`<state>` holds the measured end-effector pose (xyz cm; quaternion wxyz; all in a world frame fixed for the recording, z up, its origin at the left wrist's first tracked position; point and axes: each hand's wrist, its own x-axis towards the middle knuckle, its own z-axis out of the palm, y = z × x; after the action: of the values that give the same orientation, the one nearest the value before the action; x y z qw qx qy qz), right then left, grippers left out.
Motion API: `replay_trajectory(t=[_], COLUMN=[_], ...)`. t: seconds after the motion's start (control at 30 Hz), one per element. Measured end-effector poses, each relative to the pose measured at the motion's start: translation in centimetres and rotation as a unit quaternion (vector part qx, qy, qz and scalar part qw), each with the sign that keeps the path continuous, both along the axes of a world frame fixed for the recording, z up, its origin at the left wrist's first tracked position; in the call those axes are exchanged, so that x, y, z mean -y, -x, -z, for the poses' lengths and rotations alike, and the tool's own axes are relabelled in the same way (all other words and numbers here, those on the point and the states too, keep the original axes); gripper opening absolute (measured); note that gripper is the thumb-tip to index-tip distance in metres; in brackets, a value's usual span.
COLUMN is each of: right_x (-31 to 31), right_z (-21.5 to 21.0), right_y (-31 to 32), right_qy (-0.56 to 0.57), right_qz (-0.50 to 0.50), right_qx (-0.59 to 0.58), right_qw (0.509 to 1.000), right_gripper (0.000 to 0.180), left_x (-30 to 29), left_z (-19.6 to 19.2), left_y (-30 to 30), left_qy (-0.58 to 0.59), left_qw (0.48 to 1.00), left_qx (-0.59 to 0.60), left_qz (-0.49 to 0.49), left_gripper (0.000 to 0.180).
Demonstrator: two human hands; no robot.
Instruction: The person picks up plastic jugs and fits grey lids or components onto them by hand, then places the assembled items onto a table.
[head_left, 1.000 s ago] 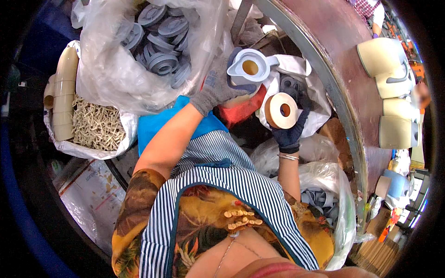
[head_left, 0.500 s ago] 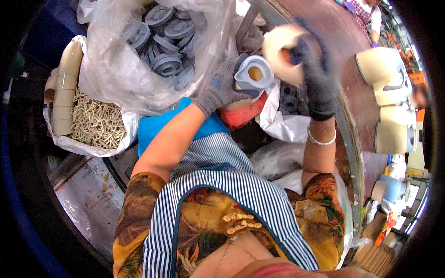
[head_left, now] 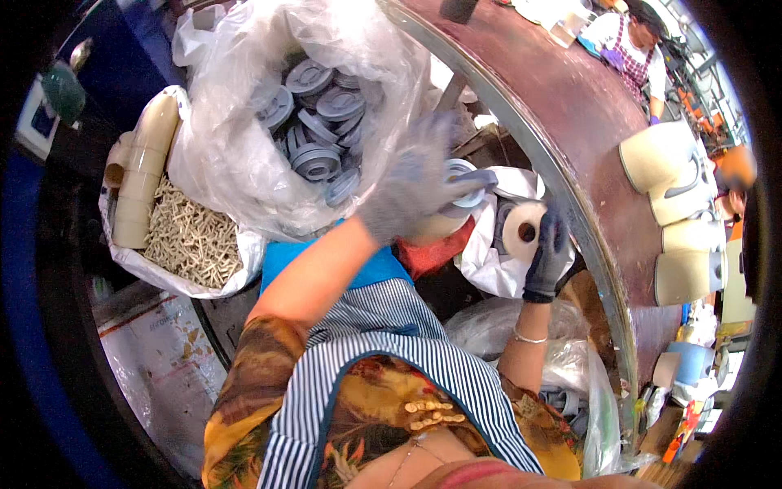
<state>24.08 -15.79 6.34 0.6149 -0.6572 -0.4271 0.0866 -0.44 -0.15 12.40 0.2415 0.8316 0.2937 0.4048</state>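
My left hand (head_left: pixel 415 186), in a grey work glove and blurred, stretches its fingers over a pale blue-grey round lid (head_left: pixel 466 181). The lid sits on a cream body, mostly hidden beneath the hand, above my lap. My right hand (head_left: pixel 552 254), in a dark grey glove, is closed at the right edge of a cream round piece (head_left: pixel 515 232) with a dark hole in its middle. That piece is over a white bag (head_left: pixel 489 265) of grey plastic parts. A red cloth-like thing (head_left: pixel 432 254) lies below the left hand.
A clear plastic bag (head_left: pixel 216 155) of grey lids (head_left: pixel 316 161) stands at the left. Beside it, a white sack (head_left: pixel 138 265) holds small beige pegs (head_left: pixel 191 236) and cream tubes (head_left: pixel 145 183). The brown table (head_left: pixel 562 98) curves right, bearing cream jugs (head_left: pixel 664 163). A co-worker (head_left: pixel 631 49) is beyond.
My right hand has lowered the cream round piece toward the white bag. My left hand has shifted from the lidded body's side to above it. The whole view has shifted.
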Motion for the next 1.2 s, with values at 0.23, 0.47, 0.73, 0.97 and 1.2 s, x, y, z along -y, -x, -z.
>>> replay_trajectory(t=[0.23, 0.47, 0.73, 0.97, 1.2], right_x=[-2.7, -8.5, -30.9, -41.9, -41.1], right_z=[8.3, 11.3, -1.0, 2.0, 9.5], right_y=[5.3, 8.0, 20.8, 24.4, 21.9], right_qy=[0.131, 0.303, 0.145, 0.316, 0.29], right_qz=[-0.024, -0.182, -0.343, -0.365, -0.327], right_qx=[0.242, 0.511, 0.438, 0.565, 0.649], right_qw=[0.961, 0.783, 0.818, 0.669, 0.622], right_gripper=[0.064, 0.061, 0.028, 0.04, 0.034], left_x=[-1.0, 2.5, 8.1, -4.7, -12.4], left_z=[1.5, 1.7, 15.0, 16.3, 14.7], left_y=[-5.4, 24.5, 41.2, 35.7, 29.0], left_qy=[-0.005, 0.062, 0.229, 0.273, 0.266], left_qw=[0.949, 0.97, 0.751, 0.832, 0.916], left_qx=[-0.315, -0.05, 0.29, 0.196, 0.132], left_qz=[-0.006, -0.228, -0.547, -0.442, -0.269], left_gripper=[0.042, 0.046, 0.037, 0.035, 0.034])
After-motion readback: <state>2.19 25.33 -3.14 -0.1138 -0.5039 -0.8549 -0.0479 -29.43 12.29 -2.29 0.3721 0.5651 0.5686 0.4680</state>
